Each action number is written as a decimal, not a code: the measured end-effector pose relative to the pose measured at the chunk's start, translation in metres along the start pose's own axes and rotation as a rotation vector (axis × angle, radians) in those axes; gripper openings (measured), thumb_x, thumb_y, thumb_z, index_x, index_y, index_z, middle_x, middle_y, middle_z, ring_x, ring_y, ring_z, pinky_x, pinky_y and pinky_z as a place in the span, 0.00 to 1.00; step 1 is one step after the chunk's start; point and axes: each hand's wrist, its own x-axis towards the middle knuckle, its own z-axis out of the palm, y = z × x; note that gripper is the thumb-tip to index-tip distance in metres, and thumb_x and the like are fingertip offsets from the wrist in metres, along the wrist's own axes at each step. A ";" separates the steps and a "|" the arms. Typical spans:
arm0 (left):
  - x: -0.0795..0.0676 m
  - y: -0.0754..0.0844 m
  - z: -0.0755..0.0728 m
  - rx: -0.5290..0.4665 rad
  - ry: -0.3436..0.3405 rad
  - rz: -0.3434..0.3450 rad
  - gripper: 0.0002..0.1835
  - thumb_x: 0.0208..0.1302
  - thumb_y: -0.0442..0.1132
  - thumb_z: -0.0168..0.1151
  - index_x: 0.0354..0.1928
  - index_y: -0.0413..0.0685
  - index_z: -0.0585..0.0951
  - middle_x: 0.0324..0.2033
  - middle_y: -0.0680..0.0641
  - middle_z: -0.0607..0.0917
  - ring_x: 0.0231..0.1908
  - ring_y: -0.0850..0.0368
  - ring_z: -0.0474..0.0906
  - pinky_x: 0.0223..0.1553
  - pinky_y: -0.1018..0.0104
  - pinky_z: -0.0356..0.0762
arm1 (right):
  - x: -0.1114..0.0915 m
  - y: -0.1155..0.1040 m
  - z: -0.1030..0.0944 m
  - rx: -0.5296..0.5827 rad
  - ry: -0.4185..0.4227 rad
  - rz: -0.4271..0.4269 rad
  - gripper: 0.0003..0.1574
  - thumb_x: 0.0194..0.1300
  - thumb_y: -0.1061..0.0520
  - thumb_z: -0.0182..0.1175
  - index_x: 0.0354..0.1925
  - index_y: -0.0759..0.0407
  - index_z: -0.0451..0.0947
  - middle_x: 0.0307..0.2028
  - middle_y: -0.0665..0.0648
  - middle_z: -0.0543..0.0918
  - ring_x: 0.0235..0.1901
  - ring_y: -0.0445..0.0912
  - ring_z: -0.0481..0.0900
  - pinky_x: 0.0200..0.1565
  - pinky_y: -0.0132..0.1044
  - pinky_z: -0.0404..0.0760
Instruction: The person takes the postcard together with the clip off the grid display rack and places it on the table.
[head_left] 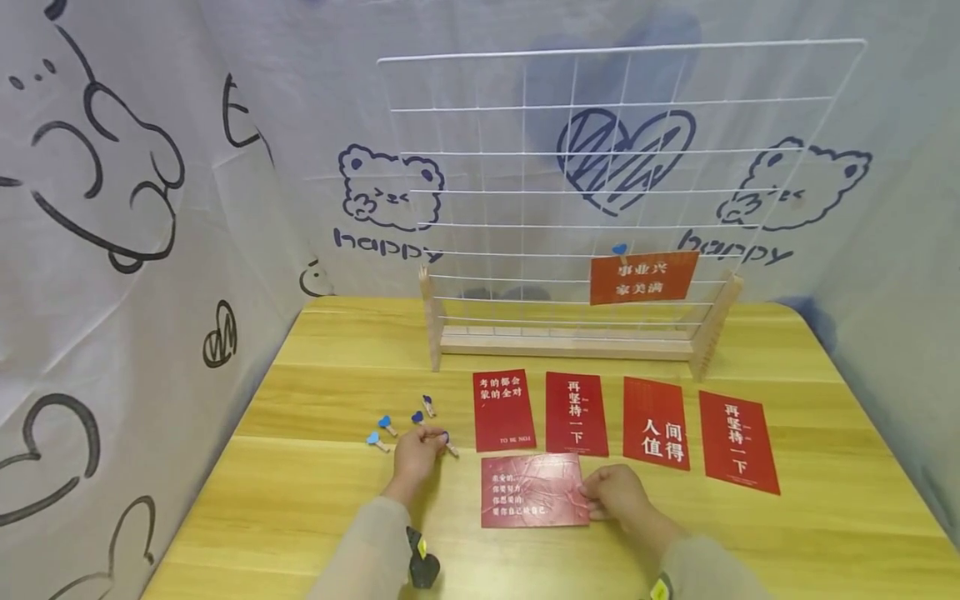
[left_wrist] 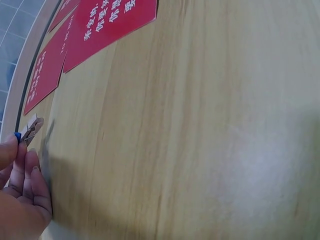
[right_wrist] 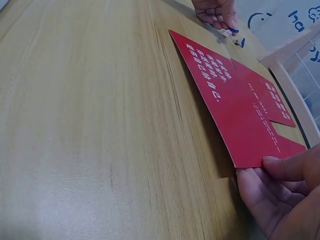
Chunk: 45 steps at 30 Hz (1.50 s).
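Note:
My left hand (head_left: 417,458) pinches a small wooden clothespin (left_wrist: 32,127) by its blue-topped end between thumb and finger. Its bare tips point away from the hand. At the right, my right hand (head_left: 618,493) holds a red card (head_left: 528,492) by its right edge, thumb on top and fingers beneath. White writing covers the card's left part. In the right wrist view that card (right_wrist: 220,105) looks slightly raised, with a shadow under its near edge. Several other clothespins with blue hearts (head_left: 386,423) lie just beyond my left hand.
Behind the cards stands a white wire grid (head_left: 525,192) on a wooden base (head_left: 562,343). An orange-red card (head_left: 641,279) hangs on it from a blue-heart clothespin (head_left: 619,250). Several red cards (head_left: 576,414) lie in a row before the base on the wooden table (head_left: 300,500).

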 end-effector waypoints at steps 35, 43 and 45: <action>0.011 0.025 -0.017 0.163 -0.141 0.076 0.10 0.62 0.35 0.55 0.40 0.34 0.75 0.36 0.39 0.80 0.37 0.50 0.77 0.37 0.63 0.76 | 0.014 0.001 -0.020 0.048 -0.122 -0.031 0.11 0.62 0.63 0.55 0.39 0.73 0.75 0.28 0.58 0.82 0.28 0.45 0.81 0.35 0.38 0.82; 0.014 0.060 -0.012 0.082 -0.215 0.109 0.16 0.64 0.38 0.54 0.49 0.35 0.74 0.43 0.40 0.79 0.46 0.47 0.75 0.46 0.57 0.75 | 0.022 -0.013 -0.039 0.181 -0.187 -0.106 0.18 0.62 0.63 0.55 0.46 0.77 0.70 0.36 0.61 0.81 0.37 0.47 0.81 0.45 0.39 0.80; 0.016 0.068 -0.009 0.073 -0.224 0.126 0.16 0.64 0.39 0.54 0.50 0.36 0.74 0.43 0.41 0.79 0.46 0.47 0.75 0.47 0.56 0.74 | 0.024 -0.018 -0.045 0.175 -0.176 -0.119 0.20 0.63 0.62 0.56 0.48 0.77 0.70 0.39 0.64 0.81 0.39 0.48 0.81 0.47 0.40 0.79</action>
